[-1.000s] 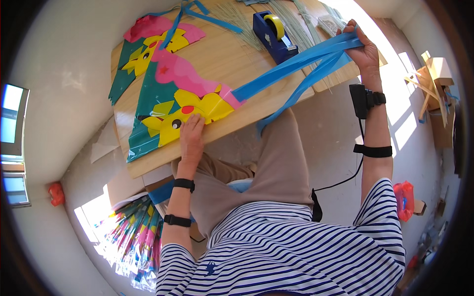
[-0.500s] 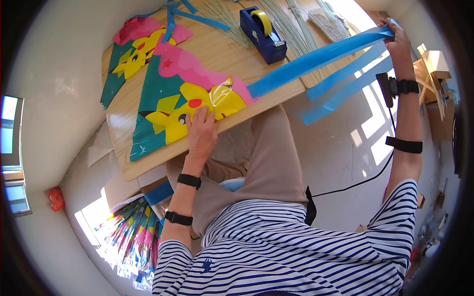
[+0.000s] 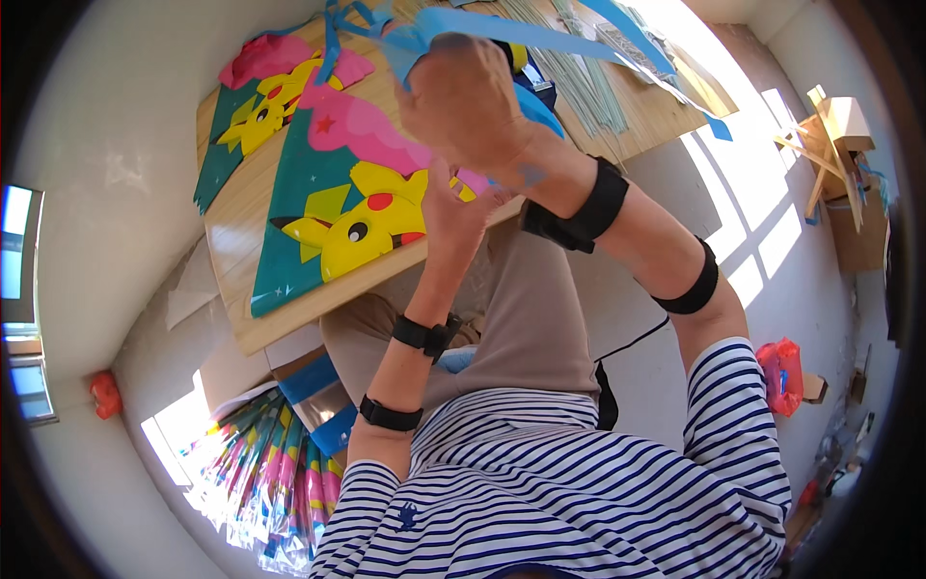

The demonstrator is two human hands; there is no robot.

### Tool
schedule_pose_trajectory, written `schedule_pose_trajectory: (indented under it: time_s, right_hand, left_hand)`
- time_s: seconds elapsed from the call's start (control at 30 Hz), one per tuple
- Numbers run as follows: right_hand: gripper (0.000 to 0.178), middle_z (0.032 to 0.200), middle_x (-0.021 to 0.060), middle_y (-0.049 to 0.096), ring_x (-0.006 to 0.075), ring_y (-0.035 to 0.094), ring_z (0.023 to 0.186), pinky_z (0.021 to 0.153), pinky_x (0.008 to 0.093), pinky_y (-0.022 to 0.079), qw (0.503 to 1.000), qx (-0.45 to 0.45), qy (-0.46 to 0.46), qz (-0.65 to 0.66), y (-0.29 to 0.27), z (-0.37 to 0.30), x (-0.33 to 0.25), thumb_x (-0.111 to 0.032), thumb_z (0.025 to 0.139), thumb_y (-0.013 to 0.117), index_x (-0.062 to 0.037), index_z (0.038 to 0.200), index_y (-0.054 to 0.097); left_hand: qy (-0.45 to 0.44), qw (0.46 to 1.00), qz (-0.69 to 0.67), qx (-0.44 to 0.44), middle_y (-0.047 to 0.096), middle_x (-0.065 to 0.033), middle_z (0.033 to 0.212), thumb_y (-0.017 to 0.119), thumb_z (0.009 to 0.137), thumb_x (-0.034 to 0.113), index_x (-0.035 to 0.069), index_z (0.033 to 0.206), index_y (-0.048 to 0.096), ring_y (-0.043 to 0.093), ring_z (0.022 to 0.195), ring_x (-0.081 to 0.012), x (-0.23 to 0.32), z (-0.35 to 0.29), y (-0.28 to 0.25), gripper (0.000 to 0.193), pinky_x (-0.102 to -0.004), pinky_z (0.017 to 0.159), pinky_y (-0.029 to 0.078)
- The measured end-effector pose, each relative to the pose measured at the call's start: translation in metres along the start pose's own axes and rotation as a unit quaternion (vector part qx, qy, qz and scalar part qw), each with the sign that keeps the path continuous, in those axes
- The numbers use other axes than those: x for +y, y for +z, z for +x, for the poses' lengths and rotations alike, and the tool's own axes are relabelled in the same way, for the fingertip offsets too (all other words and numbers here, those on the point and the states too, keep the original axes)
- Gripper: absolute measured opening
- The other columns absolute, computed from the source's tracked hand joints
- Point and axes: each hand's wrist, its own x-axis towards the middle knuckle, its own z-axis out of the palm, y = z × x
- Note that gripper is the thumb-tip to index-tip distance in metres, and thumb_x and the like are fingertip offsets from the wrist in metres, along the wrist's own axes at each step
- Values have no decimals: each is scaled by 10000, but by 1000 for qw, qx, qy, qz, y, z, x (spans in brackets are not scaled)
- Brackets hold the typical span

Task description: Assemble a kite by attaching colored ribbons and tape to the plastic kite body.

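A flat plastic kite sail [image 3: 289, 261], green and pink with a yellow cartoon animal, lies along the table's near edge. My right hand [image 3: 463, 101] is raised above its far side, blurred, with its fingers closed on a blue streamer [image 3: 540, 35]. Loose lengths of the streamer trail away to the right. My left hand [image 3: 458, 207] is at the sail's right corner, its thumb standing apart from the fingers; the fingertips are partly hidden near my right wrist. A second similar sail [image 3: 253, 121] lies further left, with blue strips at its top.
Behind my right hand, a blue tape dispenser [image 3: 540, 85] is mostly covered. Thin pale rods [image 3: 588, 96] lie on the wooden table [image 3: 236, 246]. Bagged printed sails [image 3: 275, 473] fan out low on the left. A wooden stand [image 3: 839, 174] is at the far right.
My right hand has swung from the far right to above the sail, bringing the streamer with it. My left hand has slid right, from the animal's face to the sail's corner.
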Motion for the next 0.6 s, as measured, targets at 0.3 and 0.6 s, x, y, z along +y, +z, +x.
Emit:
schedule_pose_trajectory:
  time_s: [0.3, 0.6]
  right_hand:
    - [243, 1023, 139, 663, 358, 627, 995, 881, 485, 479, 946, -259, -137, 139, 63, -81, -105, -175, 749, 711, -67, 967, 699]
    - [151, 953, 149, 666, 325, 648, 884, 774, 388, 510, 933, -220, 163, 235, 18, -143, 4, -41, 793, 688, 5, 937, 678]
  left_hand:
    - [-55, 818, -543, 183, 616, -109, 1228, 641, 975, 217, 113, 1258, 529, 600, 1142, -259, -42, -2, -50, 322, -435, 989, 508]
    - [-141, 806, -543, 189, 610, -98, 1200, 603, 993, 177, 68, 1224, 536, 630, 1076, -270, -99, -5, -108, 265, -472, 943, 553]
